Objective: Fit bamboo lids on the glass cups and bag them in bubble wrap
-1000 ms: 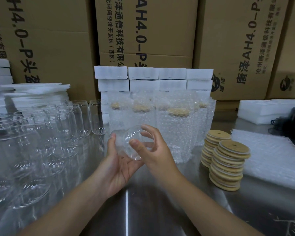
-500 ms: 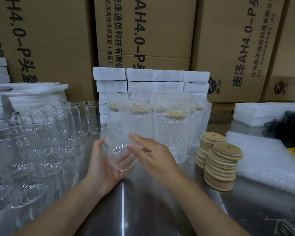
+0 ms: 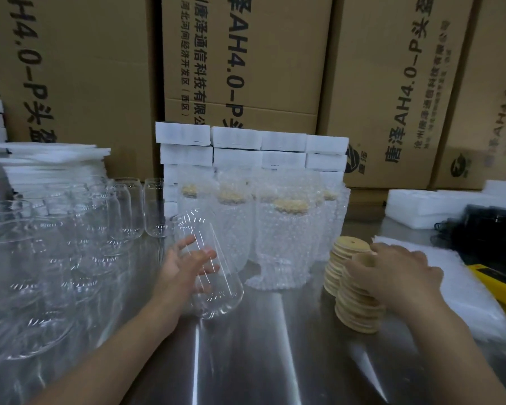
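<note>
The left hand [image 3: 184, 268] holds a glass cup [image 3: 216, 276] over the near middle of the steel table [image 3: 275, 355], fingers curved round its far side and showing through the glass. The cup tilts, mouth up and away, base towards me. Off to the right, the right hand [image 3: 398, 273] sits on the near stack of lids [image 3: 358, 305], fingers bent down and pinching the top lid [image 3: 365, 258]. A second stack [image 3: 343, 251] stands touching it on the far side. Between the hands, further back, a cluster of bagged cups [image 3: 281, 235] stands upright, lids showing through the wrap. Bare cups [image 3: 70, 229] crowd the left side. Bubble wrap [image 3: 465, 290] lies flat on the right. White foam blocks [image 3: 246, 147] and cardboard boxes [image 3: 246, 54] rise at the back.
</note>
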